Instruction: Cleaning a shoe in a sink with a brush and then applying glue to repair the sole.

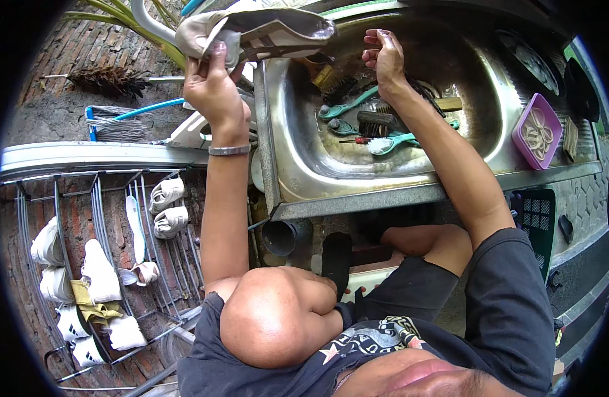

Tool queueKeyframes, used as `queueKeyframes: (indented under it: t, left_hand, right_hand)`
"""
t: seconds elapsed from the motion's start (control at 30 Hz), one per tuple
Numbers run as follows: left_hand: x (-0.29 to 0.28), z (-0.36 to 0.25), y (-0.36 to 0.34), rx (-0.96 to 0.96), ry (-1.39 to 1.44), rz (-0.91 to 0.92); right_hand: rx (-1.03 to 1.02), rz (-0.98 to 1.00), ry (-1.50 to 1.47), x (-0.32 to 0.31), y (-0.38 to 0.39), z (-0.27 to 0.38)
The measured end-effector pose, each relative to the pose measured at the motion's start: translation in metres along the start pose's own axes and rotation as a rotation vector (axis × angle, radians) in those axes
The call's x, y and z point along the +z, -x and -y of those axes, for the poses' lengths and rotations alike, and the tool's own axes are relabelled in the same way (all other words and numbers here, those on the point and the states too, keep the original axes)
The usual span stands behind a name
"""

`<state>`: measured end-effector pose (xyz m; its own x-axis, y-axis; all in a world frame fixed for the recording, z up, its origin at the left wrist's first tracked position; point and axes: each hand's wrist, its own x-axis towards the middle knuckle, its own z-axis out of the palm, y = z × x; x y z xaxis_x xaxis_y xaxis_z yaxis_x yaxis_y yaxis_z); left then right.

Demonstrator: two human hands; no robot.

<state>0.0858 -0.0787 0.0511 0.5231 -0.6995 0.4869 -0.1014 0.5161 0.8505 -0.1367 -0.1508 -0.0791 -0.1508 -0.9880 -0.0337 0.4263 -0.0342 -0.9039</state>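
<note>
A wet beige shoe (pixel 278 41) is raised at the sink's upper left corner, its opening showing. My left hand (pixel 215 86) grips it from below, the thumb pressed on a pale, translucent part. Apart from the shoe, my right hand (pixel 386 63) hangs over the basin with loosely bent fingers and nothing visible in it. Beneath my right forearm, the metal sink (pixel 294 155) holds several brushes. Among them are a teal-handled brush (pixel 349 104), another with white bristles (pixel 382 145), and a wooden-backed brush (pixel 448 104). My forearm partly hides the pile.
On the sink's right ledge stands a pink basket (pixel 524 140) of pale laces. A wire rack (pixel 58 198) with several shoes leans along the left. A mop (pixel 119 126) lies beyond it; a dark bucket (pixel 286 238) sits below the sink.
</note>
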Motion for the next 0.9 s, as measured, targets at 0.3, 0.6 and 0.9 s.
queueKeyframes:
  t: [0.3, 0.6, 0.9]
  left_hand:
    - [-0.007, 0.003, 0.021, 0.913, -0.798, 0.541]
    - [-0.018, 0.018, 0.003, -0.267, -0.005, -0.042]
    - [0.010, 0.020, 0.003, -0.440, 0.234, -0.086]
  right_hand:
    - [-0.021, -0.050, -0.054, -0.004, -0.005, 0.000]
    - [-0.033, -0.064, -0.070, -0.002, -0.005, 0.000]
    - [0.035, -0.080, -0.085, -0.002, -0.004, -0.002]
